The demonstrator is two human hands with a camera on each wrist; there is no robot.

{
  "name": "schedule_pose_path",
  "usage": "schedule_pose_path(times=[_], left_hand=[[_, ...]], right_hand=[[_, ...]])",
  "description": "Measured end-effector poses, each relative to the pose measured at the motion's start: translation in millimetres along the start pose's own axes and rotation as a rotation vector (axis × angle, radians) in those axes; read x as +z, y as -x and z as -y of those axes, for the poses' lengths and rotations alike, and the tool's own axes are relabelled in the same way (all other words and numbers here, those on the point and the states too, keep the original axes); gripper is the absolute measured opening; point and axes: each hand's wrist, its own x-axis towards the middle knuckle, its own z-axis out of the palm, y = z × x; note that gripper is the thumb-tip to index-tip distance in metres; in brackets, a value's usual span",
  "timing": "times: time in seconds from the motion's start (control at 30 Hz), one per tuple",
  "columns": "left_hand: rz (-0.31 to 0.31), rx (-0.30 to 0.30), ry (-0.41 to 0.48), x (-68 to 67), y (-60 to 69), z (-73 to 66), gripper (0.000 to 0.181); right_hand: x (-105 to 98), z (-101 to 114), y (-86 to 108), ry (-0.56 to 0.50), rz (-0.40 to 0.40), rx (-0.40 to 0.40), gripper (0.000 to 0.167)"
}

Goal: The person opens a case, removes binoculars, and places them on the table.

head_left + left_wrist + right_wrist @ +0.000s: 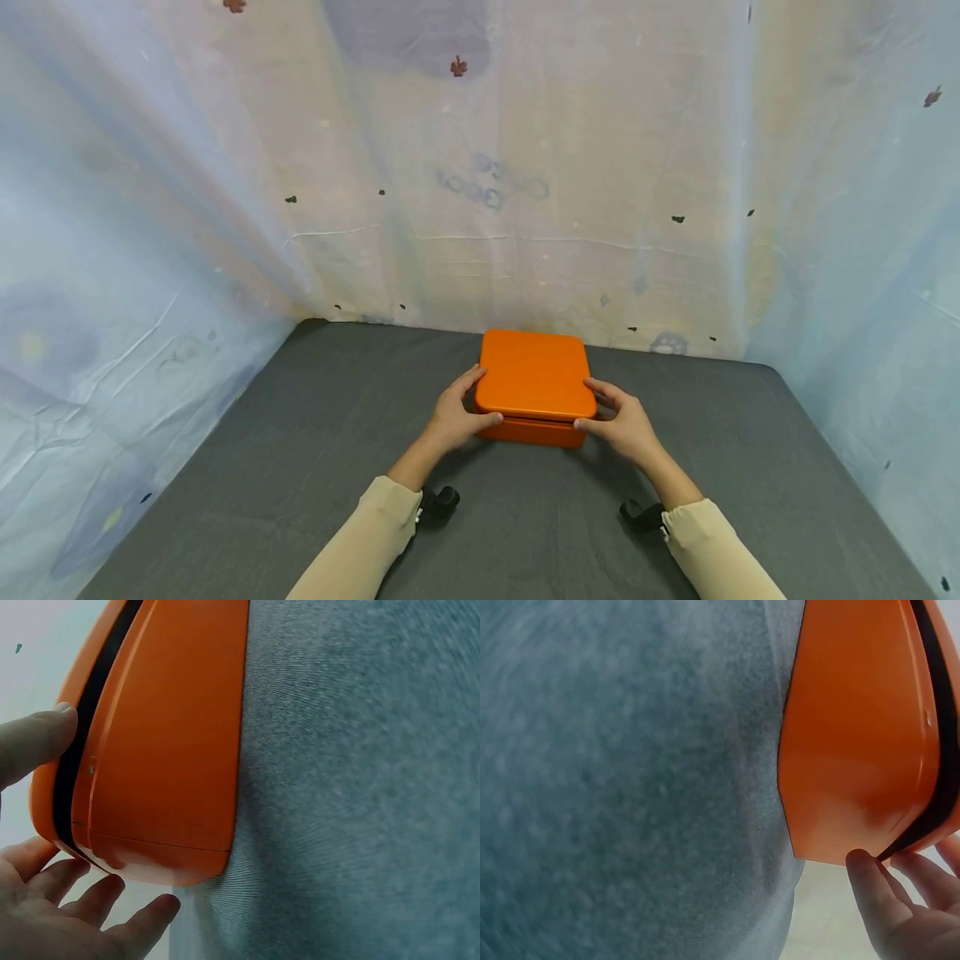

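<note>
A glossy orange box (536, 432) with rounded corners sits on the dark grey cloth. Its matching flat lid (534, 375) lies over it, and a dark gap shows between the two along the front and sides. My left hand (453, 417) holds the lid's left front corner, thumb on the front edge and fingers along the left side. At the opposite corner my right hand (622, 425) grips the lid the same way. In the left wrist view the thumb (41, 742) touches the lid just above the gap. What is inside the box is hidden.
A grey cloth-covered table (300, 467) spreads around the box. Pale patterned sheeting (525, 167) hangs behind it and at both sides. Black straps (438, 504) are worn at both wrists, by the cream sleeves (360, 542).
</note>
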Motion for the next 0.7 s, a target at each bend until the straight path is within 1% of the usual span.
schedule_pose_path(times=[0.2, 0.4, 0.7], left_hand=[[-0.018, 0.017, 0.001, 0.2, -1.8, -2.1, 0.081], [-0.032, 0.039, 0.010, 0.1, -1.1, -3.0, 0.079], [-0.063, 0.057, 0.017, -1.9, 0.4, -4.0, 0.078]], right_hand=[[-2.2, 2.7, 1.0, -0.065, 0.004, -0.015, 0.075], [-3.1, 3.7, 2.1, -0.053, -0.017, -0.034, 0.074], [-2.6, 13.6, 3.0, -0.048, -0.036, -0.034, 0.074]])
